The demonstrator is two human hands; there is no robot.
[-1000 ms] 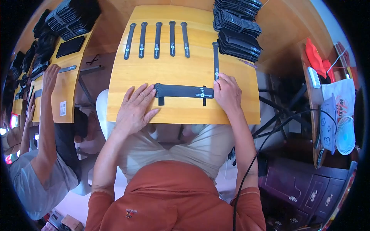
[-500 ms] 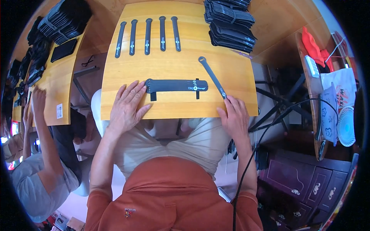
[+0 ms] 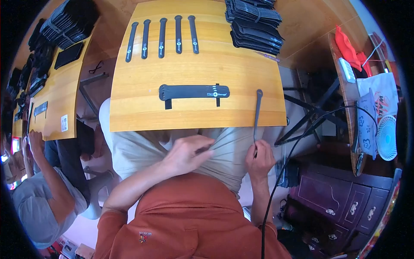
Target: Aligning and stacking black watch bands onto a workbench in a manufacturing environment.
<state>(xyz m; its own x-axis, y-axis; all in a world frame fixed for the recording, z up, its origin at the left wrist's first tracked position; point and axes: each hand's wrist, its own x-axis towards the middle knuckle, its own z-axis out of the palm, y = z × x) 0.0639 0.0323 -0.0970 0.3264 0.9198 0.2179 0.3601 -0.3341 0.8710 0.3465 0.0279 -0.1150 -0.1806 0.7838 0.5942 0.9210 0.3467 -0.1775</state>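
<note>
My right hand pinches 1 strap, now drawn over the table's near edge; my left hand, fingers loosely parted, has released the bundle, leaving it unheld.

has the bench ahead, with five straps side by side at its far left, a stack of bundles at its far right and a slim tool just before that stack. nearer the front edge, has a long bundle lying across two short strips. holds a single strap in the right hand, its far end over the bench, right of the long bundle. has the left hand above the lap. to the left, has a second bench, with a pile at the back and a flat pouch before it. to the right, has a shelf bearing a fan.
</note>
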